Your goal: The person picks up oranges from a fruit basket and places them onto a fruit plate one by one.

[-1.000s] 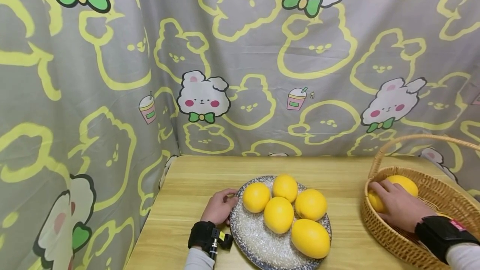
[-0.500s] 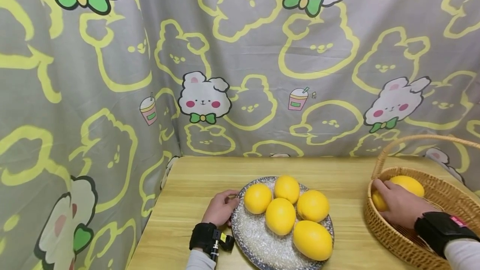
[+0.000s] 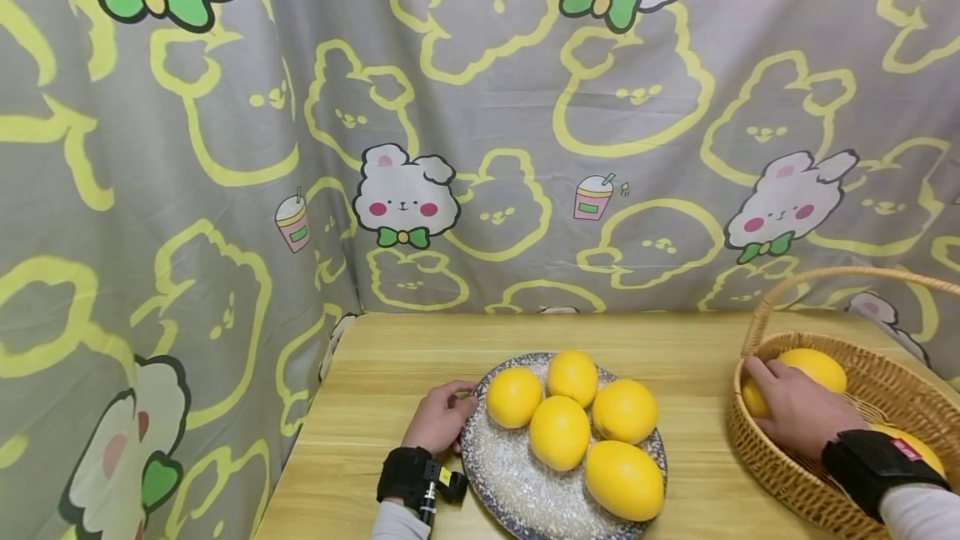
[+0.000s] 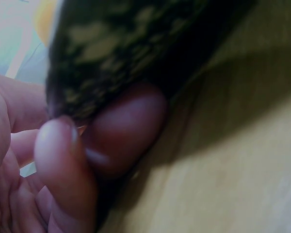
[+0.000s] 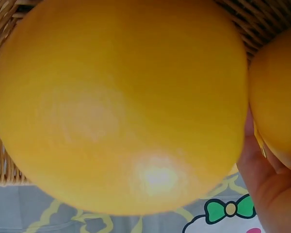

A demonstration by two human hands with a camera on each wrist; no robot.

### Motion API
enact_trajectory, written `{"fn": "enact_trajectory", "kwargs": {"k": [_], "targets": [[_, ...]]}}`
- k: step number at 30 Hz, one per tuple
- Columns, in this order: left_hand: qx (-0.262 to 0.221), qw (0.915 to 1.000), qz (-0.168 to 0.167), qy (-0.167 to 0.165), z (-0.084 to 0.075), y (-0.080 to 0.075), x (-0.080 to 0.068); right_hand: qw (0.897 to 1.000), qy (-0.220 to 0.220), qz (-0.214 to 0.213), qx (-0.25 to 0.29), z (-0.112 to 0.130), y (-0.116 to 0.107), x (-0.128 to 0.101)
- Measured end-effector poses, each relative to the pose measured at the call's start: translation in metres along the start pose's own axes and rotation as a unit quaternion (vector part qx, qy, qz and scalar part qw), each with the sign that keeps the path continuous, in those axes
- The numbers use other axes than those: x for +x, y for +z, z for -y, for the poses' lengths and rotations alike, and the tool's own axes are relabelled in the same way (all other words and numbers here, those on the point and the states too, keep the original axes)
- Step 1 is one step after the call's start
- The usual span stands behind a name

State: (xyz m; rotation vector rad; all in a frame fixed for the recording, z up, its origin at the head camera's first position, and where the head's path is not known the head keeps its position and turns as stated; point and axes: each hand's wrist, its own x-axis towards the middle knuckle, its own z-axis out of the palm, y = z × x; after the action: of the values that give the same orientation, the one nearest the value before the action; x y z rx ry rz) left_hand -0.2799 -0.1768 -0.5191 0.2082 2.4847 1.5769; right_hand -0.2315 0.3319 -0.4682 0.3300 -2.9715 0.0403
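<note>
My left hand [image 3: 441, 417] holds the left rim of a speckled grey plate [image 3: 517, 482]; in the left wrist view, thumb and fingers pinch the dark plate edge [image 4: 111, 58]. Several yellow fruits lie on the plate, mostly round like oranges, with a longer oval fruit [image 3: 624, 480] nearest me. Over in the wicker basket [image 3: 757, 448], my right hand [image 3: 806, 411] grips a yellow fruit [image 3: 754, 400] by the left wall, covering most of it. Fingers curl beside a fruit [image 5: 279, 97] at the right edge of the right wrist view, where another large yellow fruit [image 5: 121, 107] fills the foreground.
Beyond the right hand, one more yellow fruit [image 3: 813, 367] lies in the basket, and another [image 3: 911, 444] shows by the wrist. The tall basket handle [image 3: 840, 273] arches overhead. A patterned grey curtain [image 3: 525, 123] borders the wooden table [image 3: 420, 340] behind and at left.
My right hand has settled deeper over its fruit by the basket's left wall, and the wrist has moved slightly, uncovering more of the fruit beside it. The left hand keeps its place.
</note>
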Motion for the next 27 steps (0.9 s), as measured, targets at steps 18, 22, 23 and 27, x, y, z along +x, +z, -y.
{"fn": "enact_trajectory", "kwargs": {"k": [18,22,23,27], "targets": [[0.007,0.9999,-0.011,0.002,-0.002,-0.005,-0.001,1.0,-0.012,-0.024,0.005,0.005,-0.001,0.009],[0.004,1.0,-0.006,0.003,-0.002,-0.004,-0.001,1.0,-0.007,-0.028,0.007,0.006,-0.001,0.007],[0.003,1.0,-0.004,0.003,-0.002,-0.003,-0.001,1.0,-0.005,-0.027,0.007,0.005,-0.001,0.005],[0.004,1.0,0.001,0.004,-0.003,0.0,-0.001,1.0,0.005,-0.022,0.009,0.004,0.001,-0.002]]}}
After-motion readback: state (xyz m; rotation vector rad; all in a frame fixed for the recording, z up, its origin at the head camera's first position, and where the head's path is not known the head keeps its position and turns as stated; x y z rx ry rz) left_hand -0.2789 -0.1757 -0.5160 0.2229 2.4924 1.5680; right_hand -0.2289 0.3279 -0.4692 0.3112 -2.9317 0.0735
